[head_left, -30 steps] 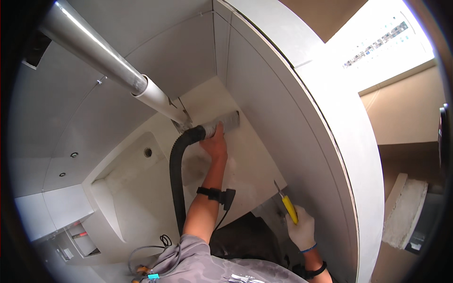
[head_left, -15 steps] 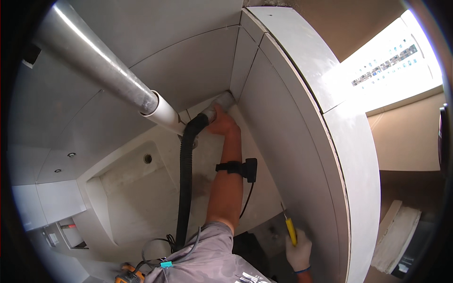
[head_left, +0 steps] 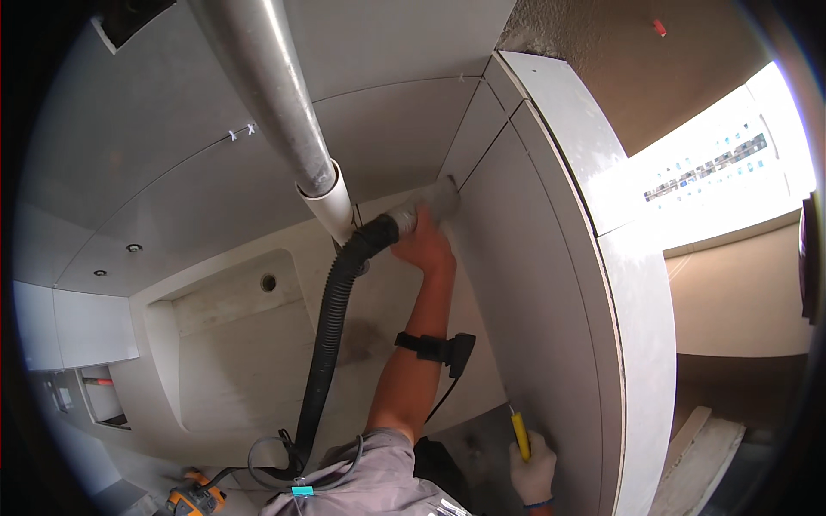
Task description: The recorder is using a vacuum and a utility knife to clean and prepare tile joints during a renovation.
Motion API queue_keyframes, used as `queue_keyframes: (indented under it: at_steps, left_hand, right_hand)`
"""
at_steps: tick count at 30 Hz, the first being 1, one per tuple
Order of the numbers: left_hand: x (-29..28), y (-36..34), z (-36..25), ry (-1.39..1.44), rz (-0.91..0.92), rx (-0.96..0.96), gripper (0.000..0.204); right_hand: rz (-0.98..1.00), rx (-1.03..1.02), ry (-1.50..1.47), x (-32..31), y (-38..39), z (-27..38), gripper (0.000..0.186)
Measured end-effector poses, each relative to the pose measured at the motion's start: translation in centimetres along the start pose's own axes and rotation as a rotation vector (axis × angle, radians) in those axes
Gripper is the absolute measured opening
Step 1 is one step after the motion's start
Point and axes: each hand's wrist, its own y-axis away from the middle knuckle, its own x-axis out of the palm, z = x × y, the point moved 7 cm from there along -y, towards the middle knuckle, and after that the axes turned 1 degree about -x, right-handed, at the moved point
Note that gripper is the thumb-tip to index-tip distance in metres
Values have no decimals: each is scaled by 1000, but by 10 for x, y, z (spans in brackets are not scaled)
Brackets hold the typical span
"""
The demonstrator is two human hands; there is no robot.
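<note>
My left hand (head_left: 423, 249) is bare and closed around the grey nozzle (head_left: 428, 206) of a black ribbed vacuum hose (head_left: 331, 344). The nozzle tip presses into the corner joint where the grey tiled wall (head_left: 533, 284) meets the pale surface. A black strap with a small device (head_left: 437, 348) sits on that forearm. My right hand (head_left: 532, 471), in a white glove, is low at the frame's bottom edge beside the tiled wall. It grips a yellow-handled tool (head_left: 520, 434) whose tip points up along the tile.
A shiny metal pipe (head_left: 267, 86) with a white fitting (head_left: 334, 202) crosses just left of the nozzle. A recessed pale basin with a drain hole (head_left: 268, 281) lies to the left. An orange power tool (head_left: 196, 497) and cable sit at the bottom. Boards (head_left: 697, 464) lean at the lower right.
The view has swung, so the pipe now runs steeply from the top. My left hand keeps the nozzle at the tile joint. My gloved right hand sits lower in the picture.
</note>
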Motion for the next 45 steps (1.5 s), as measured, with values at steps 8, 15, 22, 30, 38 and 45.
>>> queue_keyframes:
  at_steps: [8, 15, 22, 30, 38, 45]
  left_hand:
    - [45, 58, -115, 332, 53, 0, 36]
    - [62, 46, -119, 284, 33, 257, 33]
    - [32, 3, -46, 135, -48, 231, 28]
    - [60, 36, -107, 295, 57, 272, 32]
    - [75, 63, -165, 406, 119, 301, 33]
    - [74, 68, -172, 421, 201, 372, 36]
  right_hand:
    - [6, -56, -13, -3, -3, 24, 33]
    - [-9, -52, -28, -2, 7, 18, 34]
    - [12, 3, 11, -11, 24, 21, 35]
    - [-30, -42, -25, 0, 24, 11, 34]
    - [-40, -48, -37, -12, 25, 29, 32]
    - [-60, -56, -47, -17, 30, 24, 33]
